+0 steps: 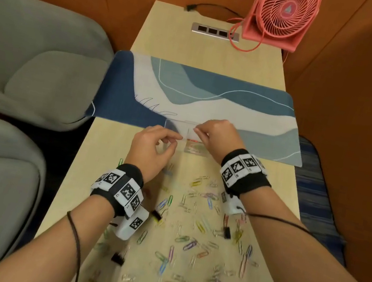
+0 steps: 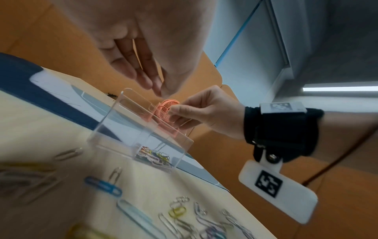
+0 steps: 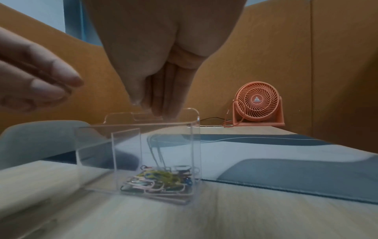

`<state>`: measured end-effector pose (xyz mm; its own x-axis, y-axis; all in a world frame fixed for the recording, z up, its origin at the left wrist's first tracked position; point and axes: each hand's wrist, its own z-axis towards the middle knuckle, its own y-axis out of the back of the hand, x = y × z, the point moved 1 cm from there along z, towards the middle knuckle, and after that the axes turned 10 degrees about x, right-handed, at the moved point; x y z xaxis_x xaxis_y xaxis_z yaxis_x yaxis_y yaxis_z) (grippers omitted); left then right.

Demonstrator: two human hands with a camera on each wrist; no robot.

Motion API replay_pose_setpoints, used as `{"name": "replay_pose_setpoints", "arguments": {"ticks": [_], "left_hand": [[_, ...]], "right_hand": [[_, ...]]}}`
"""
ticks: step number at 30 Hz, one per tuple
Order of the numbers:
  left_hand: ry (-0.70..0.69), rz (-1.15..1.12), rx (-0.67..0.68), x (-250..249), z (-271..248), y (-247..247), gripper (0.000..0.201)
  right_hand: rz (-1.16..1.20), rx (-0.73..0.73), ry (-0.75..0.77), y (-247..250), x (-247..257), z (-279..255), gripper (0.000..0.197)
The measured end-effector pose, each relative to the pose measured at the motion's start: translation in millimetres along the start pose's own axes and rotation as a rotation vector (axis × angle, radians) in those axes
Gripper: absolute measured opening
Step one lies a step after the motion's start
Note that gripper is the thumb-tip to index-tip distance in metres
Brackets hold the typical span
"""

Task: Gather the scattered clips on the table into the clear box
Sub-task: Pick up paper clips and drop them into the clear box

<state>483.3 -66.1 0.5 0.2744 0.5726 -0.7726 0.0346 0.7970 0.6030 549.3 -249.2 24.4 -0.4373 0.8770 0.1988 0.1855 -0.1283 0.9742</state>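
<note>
The clear box (image 1: 175,127) stands at the near edge of the desk mat, with a small heap of coloured paper clips (image 3: 159,179) in one compartment. My left hand (image 1: 176,139) hovers at the box's left, thumb and fingers pinching a thin paper clip (image 3: 44,75). Just above the box's open top, my right hand (image 1: 196,131) has its fingertips (image 3: 155,111) bunched and pointing down, with a thin wire showing under them. Blurred silver clips (image 3: 157,148) stand on end inside the box (image 2: 122,122) below. Many scattered paper clips (image 1: 200,225) cover the table near me.
Black binder clips (image 1: 227,232) lie among the paper clips. The blue patterned desk mat (image 1: 212,100) spans the table's middle. A pink fan (image 1: 284,14) and a socket strip (image 1: 215,31) sit at the far end. Grey chairs (image 1: 32,64) stand along the table's left edge.
</note>
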Motion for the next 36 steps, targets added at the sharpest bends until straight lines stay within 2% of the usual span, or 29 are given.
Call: {"name": "replay_pose_setpoints", "arguments": {"ticks": [3, 6, 8, 10, 12, 14, 18, 20, 22, 23, 25, 29, 31, 33, 36], "left_hand": [[0.016, -0.016, 0.014, -13, -27, 6, 0.021], [0.012, -0.025, 0.084, -28, -68, 13, 0.016], [0.021, -0.024, 0.158, -34, -107, 18, 0.013], [0.058, 0.012, 0.254, -33, -149, 23, 0.013], [0.104, 0.080, 0.354, -26, -191, 29, 0.016], [0.152, 0.158, 0.397, -24, -231, 38, 0.018], [0.272, 0.184, 0.271, -26, -306, 53, 0.019], [0.370, 0.183, 0.215, -22, -335, 53, 0.020], [0.422, 0.200, 0.204, -20, -355, 49, 0.022], [0.408, 0.233, 0.215, -20, -361, 45, 0.024], [0.290, 0.309, 0.266, -26, -367, 35, 0.028], [0.023, 0.433, 0.516, -42, -368, 12, 0.036], [-0.010, 0.447, 0.623, -45, -375, 3, 0.047], [0.013, 0.450, 0.681, -45, -384, -1, 0.054], [0.047, 0.369, 0.632, -42, -395, -3, 0.045]], "right_hand": [[0.091, -0.055, -0.076, 11, 10, -20, 0.034], [0.262, -0.101, -0.143, 11, 26, -70, 0.029], [0.447, -0.012, -0.161, 0, 47, -121, 0.024], [0.587, 0.164, -0.161, -18, 73, -173, 0.022], [0.613, 0.348, -0.134, -42, 98, -219, 0.021], [0.609, 0.454, -0.137, -64, 116, -258, 0.017], [0.516, 0.440, -0.232, -93, 134, -315, 0.013], [0.518, 0.358, -0.273, -103, 142, -329, 0.008], [0.486, 0.288, -0.268, -113, 156, -334, 0.014], [0.457, 0.272, -0.251, -117, 165, -335, 0.020], [0.401, 0.255, -0.201, -128, 180, -334, 0.025], [0.363, 0.268, -0.134, -129, 194, -340, 0.017], [0.396, 0.229, -0.199, -124, 188, -350, 0.015], [0.389, 0.214, -0.321, -119, 175, -365, 0.015], [0.382, 0.324, -0.497, -121, 161, -393, 0.042]]}}
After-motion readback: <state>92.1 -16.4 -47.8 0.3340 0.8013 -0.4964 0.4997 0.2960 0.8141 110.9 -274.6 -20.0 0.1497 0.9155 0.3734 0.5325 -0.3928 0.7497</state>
